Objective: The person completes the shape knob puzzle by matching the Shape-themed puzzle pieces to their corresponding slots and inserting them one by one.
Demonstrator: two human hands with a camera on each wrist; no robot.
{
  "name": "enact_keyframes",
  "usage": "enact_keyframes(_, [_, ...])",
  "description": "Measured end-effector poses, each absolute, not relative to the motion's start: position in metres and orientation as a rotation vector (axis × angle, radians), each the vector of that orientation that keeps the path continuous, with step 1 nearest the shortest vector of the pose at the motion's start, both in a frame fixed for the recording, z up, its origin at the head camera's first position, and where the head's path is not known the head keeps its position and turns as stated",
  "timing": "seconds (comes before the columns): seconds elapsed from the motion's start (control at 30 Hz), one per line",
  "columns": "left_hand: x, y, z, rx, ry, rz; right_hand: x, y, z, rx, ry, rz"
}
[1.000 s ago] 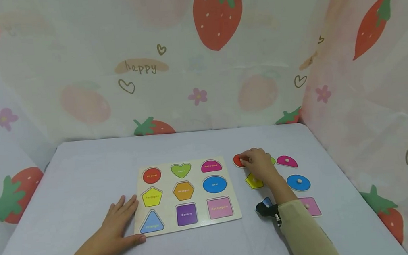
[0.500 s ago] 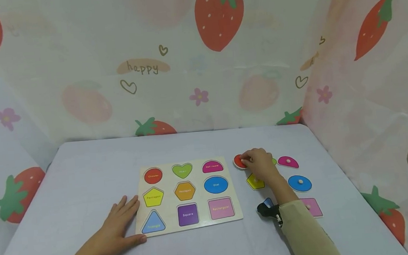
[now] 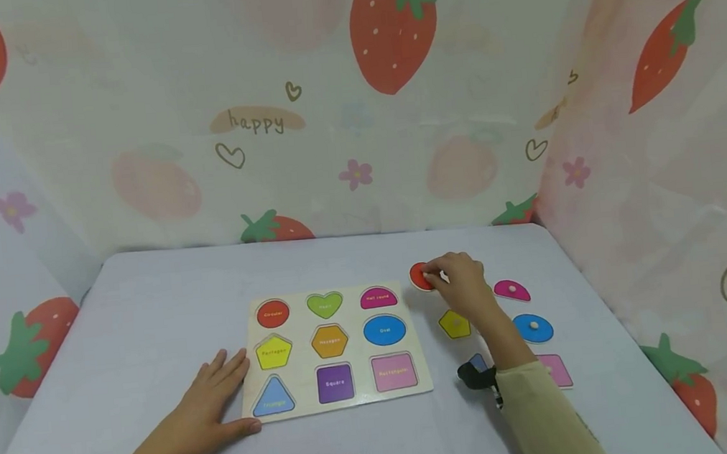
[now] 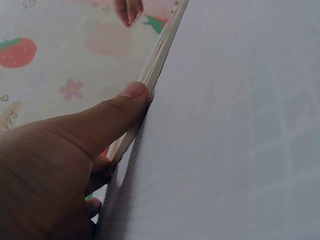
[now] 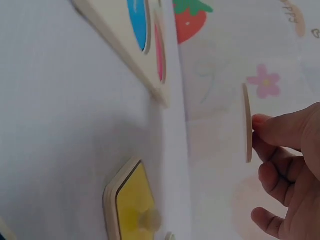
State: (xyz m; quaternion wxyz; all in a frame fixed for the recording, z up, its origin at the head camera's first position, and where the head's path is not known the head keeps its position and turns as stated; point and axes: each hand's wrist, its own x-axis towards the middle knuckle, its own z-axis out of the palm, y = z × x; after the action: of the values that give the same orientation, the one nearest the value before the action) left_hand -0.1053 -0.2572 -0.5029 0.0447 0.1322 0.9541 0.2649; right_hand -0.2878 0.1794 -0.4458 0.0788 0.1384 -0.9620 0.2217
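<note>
My right hand (image 3: pixel 462 287) pinches a red circular puzzle piece (image 3: pixel 418 277) by its knob, beyond the upper right corner of the wooden shape board (image 3: pixel 301 369). Seen edge-on in the right wrist view, the piece (image 5: pixel 247 135) hangs above the table between thumb and fingertips, tilted away from the tabletop. At the board's left side lies my left hand (image 3: pixel 204 407), fingers spread against the edge and thumb at the lower left corner. The left wrist view has that thumb (image 4: pixel 115 112) touching the board's rim. Coloured, labelled shapes fill the board in rows.
Right of the board lie knobbed pieces: a yellow pentagon (image 3: pixel 454 324), magenta half round (image 3: pixel 512 290), blue oval (image 3: pixel 533 327) and pink rectangle (image 3: pixel 558 368). A blue triangle (image 3: pixel 478 361) is partly covered by the black wrist camera (image 3: pixel 476 376). Strawberry-print cloth (image 3: pixel 362 205) surrounds the white table.
The right hand has lifted the red circular piece off the table, moving it slightly up and away. The left hand and the board keep their places.
</note>
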Motion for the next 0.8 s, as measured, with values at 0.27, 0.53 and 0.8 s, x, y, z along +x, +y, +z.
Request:
enact_keyframes(0.27, [-0.104, -0.259, -0.502, 0.421, 2.913, 0.801, -0.276, 0.16, -0.435, 0.479, -2.813, 0.701])
enact_keyframes(0.53, [-0.102, -0.259, -0.505, 0.379, 2.886, 0.812, -0.267, 0.124, -0.421, 0.539, -2.814, 0.736])
enact_keyframes(0.8, [-0.105, -0.259, -0.505, 0.385, 2.9, 0.764, -0.26, 0.083, -0.41, 0.585, -2.824, 0.755])
